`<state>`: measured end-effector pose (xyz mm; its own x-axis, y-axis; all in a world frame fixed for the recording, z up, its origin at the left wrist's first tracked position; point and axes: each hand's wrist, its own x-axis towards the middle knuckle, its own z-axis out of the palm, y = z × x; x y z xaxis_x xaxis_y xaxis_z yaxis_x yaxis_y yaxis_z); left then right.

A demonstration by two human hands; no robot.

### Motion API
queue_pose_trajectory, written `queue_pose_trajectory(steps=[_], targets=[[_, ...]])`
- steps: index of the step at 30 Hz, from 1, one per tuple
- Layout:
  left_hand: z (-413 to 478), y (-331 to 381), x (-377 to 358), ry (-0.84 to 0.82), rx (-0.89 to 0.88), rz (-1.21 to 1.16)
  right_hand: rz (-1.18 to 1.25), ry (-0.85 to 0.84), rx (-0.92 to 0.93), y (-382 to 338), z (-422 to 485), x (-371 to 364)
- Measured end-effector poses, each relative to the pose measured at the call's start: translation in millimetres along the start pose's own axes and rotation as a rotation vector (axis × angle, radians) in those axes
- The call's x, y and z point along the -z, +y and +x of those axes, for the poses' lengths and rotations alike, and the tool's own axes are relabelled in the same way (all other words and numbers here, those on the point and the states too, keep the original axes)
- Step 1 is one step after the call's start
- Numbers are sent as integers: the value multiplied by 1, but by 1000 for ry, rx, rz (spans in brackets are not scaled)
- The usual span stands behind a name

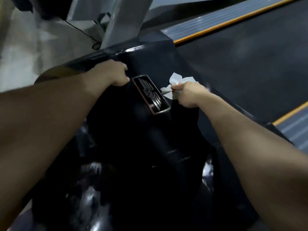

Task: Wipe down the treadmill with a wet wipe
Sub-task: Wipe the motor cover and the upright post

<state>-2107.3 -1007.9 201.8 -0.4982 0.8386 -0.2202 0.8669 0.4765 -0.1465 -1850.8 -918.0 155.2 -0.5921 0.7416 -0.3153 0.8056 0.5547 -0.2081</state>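
Two bare forearms reach in from the near edge; the person is bent over the front end of the machine. Nearest surface is the treadmill motor cover point(130, 147), glossy black. Streaky bright patches low down read as wet sheen, so that part is probably wiped already, though blur makes it uncertain.

Mid-cover sits a metal-rimmed logo badge point(150, 94). The left hand point(113, 74) is just left of the badge, on the cover with fingers bent under. Whether it grips an edge or only braces, cannot tell. The right hand point(188, 94) is just right of the badge, fingers closed round a bunched white wet wipe point(176, 80) whose loose ends stick up and toward the badge. The wipe is at the cover surface, but contact can't be confirmed.

Beyond lies the running belt point(250, 67), dark and dull with faint pale smudges and no wet look. A grey ribbed side rail point(205, 25) with an orange stripe runs along its far side. A grey upright point(123, 19) rises from the cover's far corner. Farthest is a pale floor point(30, 47) with a thin black cable point(80, 30).

Judgement: the step in hand is the cover, around the badge. The belt, rails and upright look undone, so the task is early to midway.
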Motion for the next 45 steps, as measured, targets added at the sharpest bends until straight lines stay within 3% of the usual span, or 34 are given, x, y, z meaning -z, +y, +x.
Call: queue_pose_trajectory(steps=[5,8,13,15,19,22,24,26,30,35,37,39,41,45], targets=[[-72,63,-13,189,-183,-120,165,16,-20,9,-68,-2],[-106,77,-18,209,-217,-142,210,142,35,12,-110,6],[-150,79,-26,159,-264,-216,134,421,-74,19,-178,-10],[-164,81,-28,149,-292,-223,176,405,-90,13,-209,-34],[-189,94,-29,162,-364,-210,302,347,203,-9,-281,-80],[-204,113,-21,136,-419,-199,360,196,190,-7,-305,-69],[-213,130,-12,141,-454,-211,366,183,132,1,-322,-57],[-221,148,-4,168,-519,-228,396,301,75,7,-344,-41],[-241,193,19,243,-700,-299,495,746,4,34,-393,-4],[-264,244,52,349,-912,-404,705,1464,-609,93,-436,26],[-267,265,65,359,-980,-447,747,1677,-776,119,-428,20],[-271,288,80,266,-1017,-584,826,1645,-749,115,-404,5],[-274,312,95,184,-1037,-714,1009,1411,-534,81,-376,-32],[-274,343,108,105,-1113,-685,1072,1227,-384,38,-373,-99]])
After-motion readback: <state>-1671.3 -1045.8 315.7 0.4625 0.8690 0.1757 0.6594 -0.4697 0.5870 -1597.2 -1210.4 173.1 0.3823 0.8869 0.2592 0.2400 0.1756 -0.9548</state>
